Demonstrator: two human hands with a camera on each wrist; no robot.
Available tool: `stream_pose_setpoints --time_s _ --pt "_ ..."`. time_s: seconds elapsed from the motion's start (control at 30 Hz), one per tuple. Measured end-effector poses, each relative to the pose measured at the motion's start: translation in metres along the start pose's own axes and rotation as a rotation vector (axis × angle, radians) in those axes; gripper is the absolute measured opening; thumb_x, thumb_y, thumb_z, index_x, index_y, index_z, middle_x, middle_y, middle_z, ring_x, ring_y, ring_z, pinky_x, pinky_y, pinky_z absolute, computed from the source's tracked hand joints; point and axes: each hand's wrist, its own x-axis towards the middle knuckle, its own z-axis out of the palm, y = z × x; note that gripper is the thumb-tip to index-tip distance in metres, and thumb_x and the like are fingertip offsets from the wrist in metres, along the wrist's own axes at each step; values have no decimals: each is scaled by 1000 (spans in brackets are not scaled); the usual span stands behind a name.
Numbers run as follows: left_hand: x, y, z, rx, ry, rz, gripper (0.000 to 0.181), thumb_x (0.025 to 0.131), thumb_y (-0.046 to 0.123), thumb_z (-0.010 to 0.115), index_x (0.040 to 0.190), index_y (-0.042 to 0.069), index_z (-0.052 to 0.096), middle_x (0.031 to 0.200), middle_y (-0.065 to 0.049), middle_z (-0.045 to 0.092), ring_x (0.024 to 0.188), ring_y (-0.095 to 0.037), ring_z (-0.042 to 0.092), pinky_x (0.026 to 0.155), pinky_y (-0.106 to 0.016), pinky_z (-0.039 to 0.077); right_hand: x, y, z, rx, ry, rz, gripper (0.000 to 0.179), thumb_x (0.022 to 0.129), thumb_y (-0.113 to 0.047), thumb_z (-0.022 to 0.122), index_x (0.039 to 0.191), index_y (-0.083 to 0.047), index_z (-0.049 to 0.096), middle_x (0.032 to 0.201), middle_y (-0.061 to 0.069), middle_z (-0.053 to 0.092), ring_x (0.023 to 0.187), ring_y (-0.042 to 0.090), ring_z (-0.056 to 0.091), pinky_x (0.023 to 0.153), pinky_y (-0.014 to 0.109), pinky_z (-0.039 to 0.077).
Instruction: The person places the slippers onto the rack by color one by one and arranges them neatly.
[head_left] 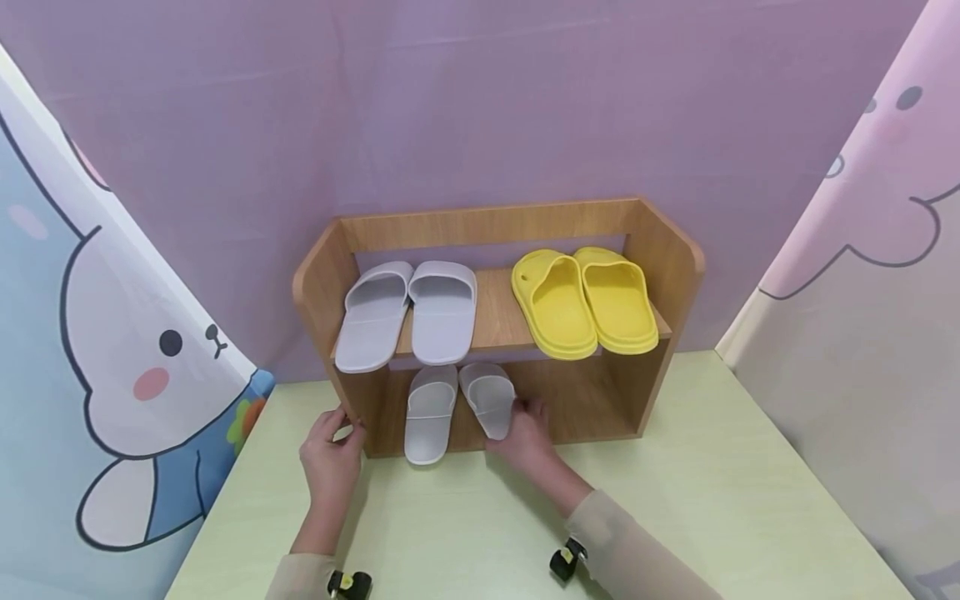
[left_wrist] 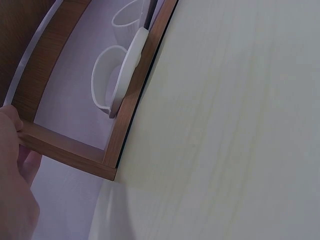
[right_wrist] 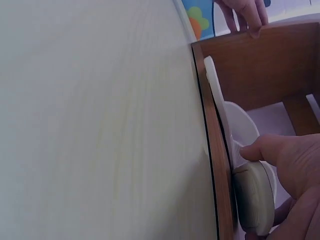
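Note:
A small wooden shoe rack [head_left: 487, 227] with two levels stands against the back curtain. My left hand [head_left: 330, 457] pinches the front edge of its left side panel [left_wrist: 65, 152], thumb on the inner side. Low in the rack, my right hand [head_left: 527, 437] grips a light grey slipper [head_left: 491, 400] by its heel end, the thumb on one side edge and the fingers on the other. This slipper sits at an angle, its toe pointing inward. To its left lies the matching grey slipper [head_left: 430, 421], its heel reaching past the rack's front edge.
On the upper shelf, a pair of pale lilac-grey slippers [head_left: 444, 329] sits at the left and a pair of yellow clogs [head_left: 564, 321] at the right. The rack stands on a pale wood-grain table [head_left: 720, 483]. Cartoon-print curtains [head_left: 112, 375] flank both sides.

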Motion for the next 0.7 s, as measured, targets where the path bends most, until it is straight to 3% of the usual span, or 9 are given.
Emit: stream_pose_setpoints --time_s 0.27,0.47,0.57,0.7 --pt "-1 -2 0 -16 5 24 38 91 -13 77 124 5 84 105 -7 77 101 1 69 76 -7 57 -10 -7 -2 70 -72 -66 83 68 -14 104 133 17 63 125 32 61 119 47 54 102 63 53" --pt "0 -1 -1 -15 5 28 37 91 -13 78 123 4 84 105 -9 77 99 9 66 76 -6 56 -14 -12 3 78 -58 -79 83 68 -15 106 131 19 64 125 33 62 118 46 58 102 62 55" --pt "0 0 -1 -15 6 27 37 91 -13 78 123 3 83 106 -9 78 99 10 66 76 -6 57 -17 -13 6 79 -51 -71 86 68 -16 107 133 19 62 128 33 60 119 46 58 103 61 56" --pt "-1 1 -1 -12 8 29 38 90 -14 77 124 2 83 106 -10 77 100 -5 72 76 -7 58 -19 -15 10 77 -35 -69 88 67 -17 108 133 18 61 127 32 58 118 46 57 101 61 56"
